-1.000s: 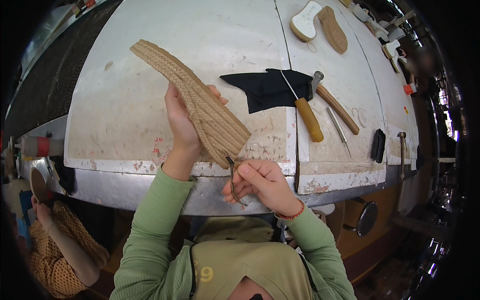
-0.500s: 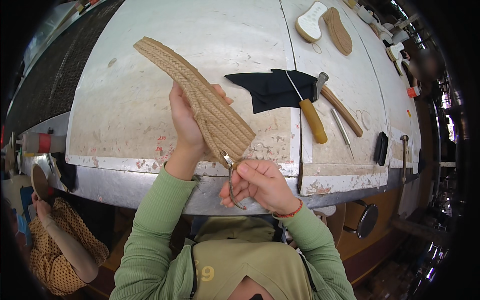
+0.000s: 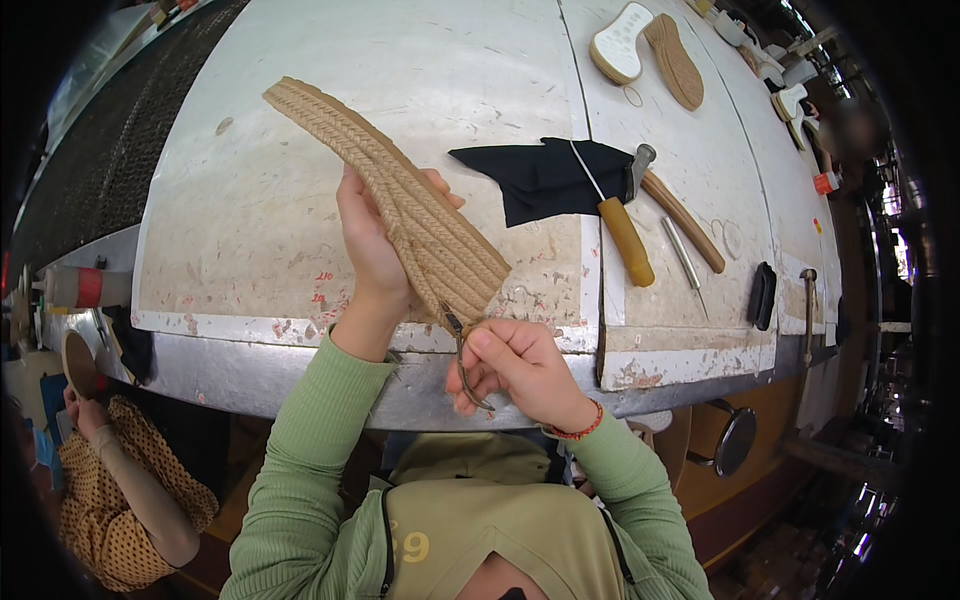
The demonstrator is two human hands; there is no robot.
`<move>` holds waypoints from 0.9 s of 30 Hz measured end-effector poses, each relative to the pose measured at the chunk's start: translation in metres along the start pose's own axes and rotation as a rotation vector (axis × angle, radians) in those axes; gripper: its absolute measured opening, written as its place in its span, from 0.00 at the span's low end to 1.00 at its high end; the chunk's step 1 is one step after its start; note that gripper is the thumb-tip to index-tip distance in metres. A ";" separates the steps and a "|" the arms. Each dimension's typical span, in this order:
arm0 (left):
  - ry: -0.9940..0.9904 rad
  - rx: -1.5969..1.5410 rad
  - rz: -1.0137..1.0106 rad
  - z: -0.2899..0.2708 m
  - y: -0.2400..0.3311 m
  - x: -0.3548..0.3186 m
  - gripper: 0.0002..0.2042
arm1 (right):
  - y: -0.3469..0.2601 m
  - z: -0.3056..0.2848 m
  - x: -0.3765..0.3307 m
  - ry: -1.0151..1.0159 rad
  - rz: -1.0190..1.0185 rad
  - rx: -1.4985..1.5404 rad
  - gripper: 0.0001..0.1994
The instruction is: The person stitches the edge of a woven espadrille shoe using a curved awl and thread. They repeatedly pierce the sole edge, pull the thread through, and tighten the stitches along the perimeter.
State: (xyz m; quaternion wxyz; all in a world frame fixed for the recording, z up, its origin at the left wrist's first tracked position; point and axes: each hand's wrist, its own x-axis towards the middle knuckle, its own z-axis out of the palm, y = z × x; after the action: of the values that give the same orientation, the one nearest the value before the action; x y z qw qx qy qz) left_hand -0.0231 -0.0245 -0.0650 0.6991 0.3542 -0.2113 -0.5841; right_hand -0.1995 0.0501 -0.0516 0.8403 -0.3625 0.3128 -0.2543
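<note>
A tan wedge shoe sole [image 3: 430, 220], wrapped in braided rope, is tilted over the near edge of the table. My left hand [image 3: 372, 235] is closed around its middle, with the thumb on the near side and fingertips showing past the far edge. At the sole's lower end, my right hand [image 3: 525, 365] is closed on a small pair of metal pliers [image 3: 463, 365] with curved handles. The pliers' jaws meet the braid at the lower corner; what they grip there is too small to tell.
Right of the sole lie a black cloth [image 3: 550, 180], an awl with a yellow handle [image 3: 626, 245], a hammer [image 3: 685, 222] and a thin metal pick [image 3: 685, 262]. Two more soles [image 3: 677, 65] lie at the back. A co-worker [image 3: 130, 490] sits at lower left; a round stool [image 3: 737, 440] stands at right.
The pliers have turned slightly at the sole's corner, and my right hand's fingers have shifted a little. My left hand and the sole have barely moved.
</note>
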 end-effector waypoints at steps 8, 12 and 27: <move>-0.018 -0.032 -0.002 0.001 -0.001 0.000 0.26 | 0.007 0.010 -0.010 -0.102 -0.083 -0.332 0.16; -0.010 0.001 -0.011 0.001 0.000 0.001 0.27 | 0.008 0.011 -0.010 -0.053 -0.084 -0.117 0.16; -0.050 0.012 0.007 -0.001 -0.001 -0.001 0.28 | 0.002 -0.005 -0.001 -0.047 0.050 0.102 0.16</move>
State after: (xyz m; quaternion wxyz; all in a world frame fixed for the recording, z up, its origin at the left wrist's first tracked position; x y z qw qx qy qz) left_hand -0.0232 -0.0236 -0.0660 0.6934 0.3431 -0.2337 -0.5890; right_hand -0.2034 0.0496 -0.0551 0.8708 -0.3171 0.2886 -0.2406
